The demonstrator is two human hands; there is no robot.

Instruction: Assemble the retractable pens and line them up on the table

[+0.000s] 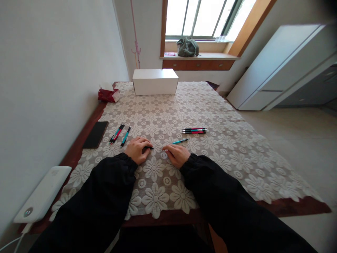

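Pen part (149,148) pinched in the left hand (137,149) at frame centre.
Right hand (177,154) fingers closed together on the lace tablecloth (223,147), just beside a teal pen (180,141); no writing legible.

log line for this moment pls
left hand: holds black pen part | right hand: on cloth, by teal pen | pens lie right

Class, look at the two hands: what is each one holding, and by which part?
The left hand pinches a small dark pen part by one end. Whether the right hand holds anything cannot be told.
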